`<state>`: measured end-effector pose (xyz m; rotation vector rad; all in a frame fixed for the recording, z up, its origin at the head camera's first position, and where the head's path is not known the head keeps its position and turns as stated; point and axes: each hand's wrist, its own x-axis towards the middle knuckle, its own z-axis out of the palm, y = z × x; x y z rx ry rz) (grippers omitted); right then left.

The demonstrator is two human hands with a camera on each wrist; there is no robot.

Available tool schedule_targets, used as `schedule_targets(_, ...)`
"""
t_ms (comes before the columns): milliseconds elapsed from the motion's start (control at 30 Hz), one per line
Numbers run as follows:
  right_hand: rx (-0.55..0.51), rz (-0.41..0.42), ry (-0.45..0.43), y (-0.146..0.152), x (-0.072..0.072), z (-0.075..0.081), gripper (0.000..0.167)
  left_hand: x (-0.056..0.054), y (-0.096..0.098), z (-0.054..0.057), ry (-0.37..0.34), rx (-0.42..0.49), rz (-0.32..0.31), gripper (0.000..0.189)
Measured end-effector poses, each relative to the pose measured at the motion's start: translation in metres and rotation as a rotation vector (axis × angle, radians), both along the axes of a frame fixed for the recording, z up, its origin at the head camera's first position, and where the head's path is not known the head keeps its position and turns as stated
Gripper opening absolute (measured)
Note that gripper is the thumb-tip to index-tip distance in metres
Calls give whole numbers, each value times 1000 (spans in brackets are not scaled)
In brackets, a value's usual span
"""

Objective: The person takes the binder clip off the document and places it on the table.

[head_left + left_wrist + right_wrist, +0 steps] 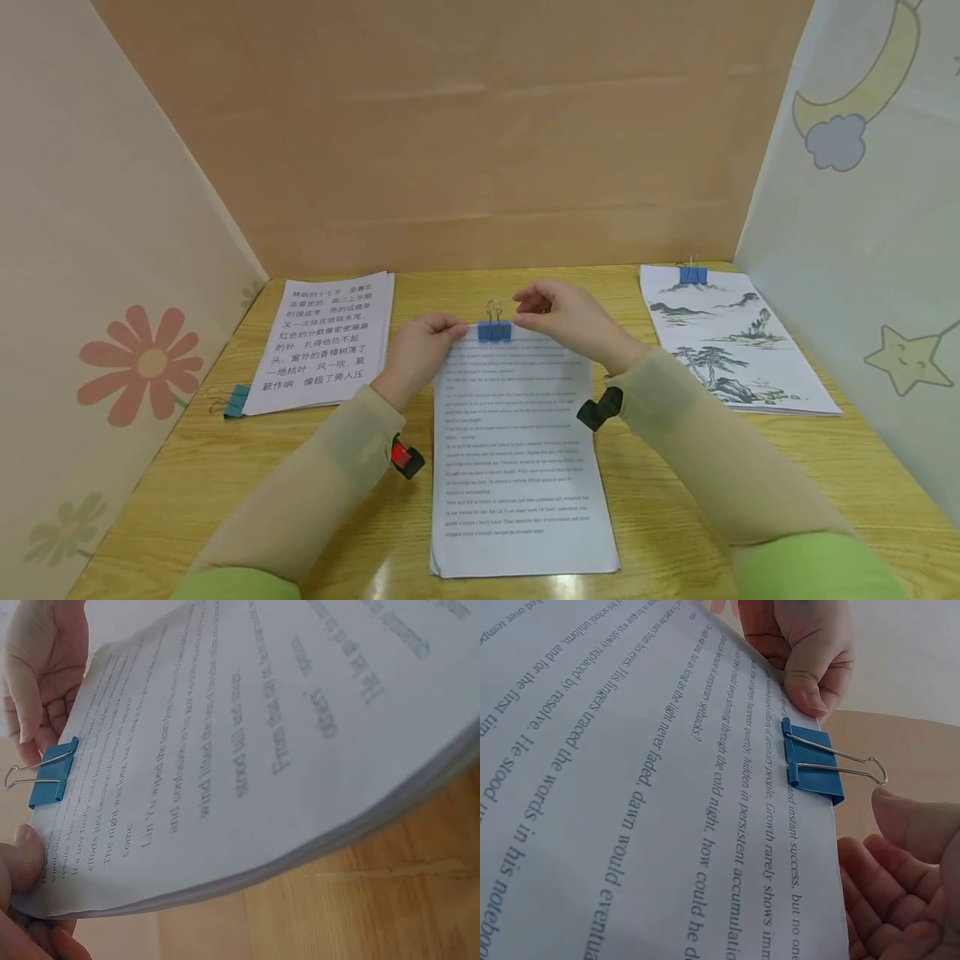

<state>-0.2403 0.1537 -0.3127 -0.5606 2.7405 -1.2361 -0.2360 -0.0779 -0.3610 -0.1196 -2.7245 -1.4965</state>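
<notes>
A blue binder clip (494, 332) bites the top edge of a stack of printed sheets (525, 467) in the middle of the table. Its wire handle (840, 750) sticks out past the paper edge. My left hand (423, 350) pinches the stack's top left corner, thumb on the printed face and fingers underneath, as the left wrist view shows. To the right of the clip is my right hand (566, 321), its fingers loosely bent and holding nothing. In the right wrist view its thumb (911, 825) is close to the handle's tip, apparently just apart.
On the left lies a stack with large Chinese characters (322, 350), a teal binder clip (236, 402) by its lower left corner. A stack with a landscape painting (720, 333) lies on the right, a blue clip (693, 275) on its top edge. Panels enclose the table.
</notes>
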Motion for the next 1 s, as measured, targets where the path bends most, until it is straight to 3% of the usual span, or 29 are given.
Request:
schedule_targets(333, 106, 100, -44, -20, -3, 18, 68, 10, 2, 13, 63, 4, -17, 19)
schedule_targets(767, 69, 137, -146, -23, 2, 37, 63, 26, 3, 29, 117, 23, -33, 18)
schedule_targets(1000, -15, 162, -218, -21, 1, 43, 60, 28, 2, 31, 150, 8, -31, 17)
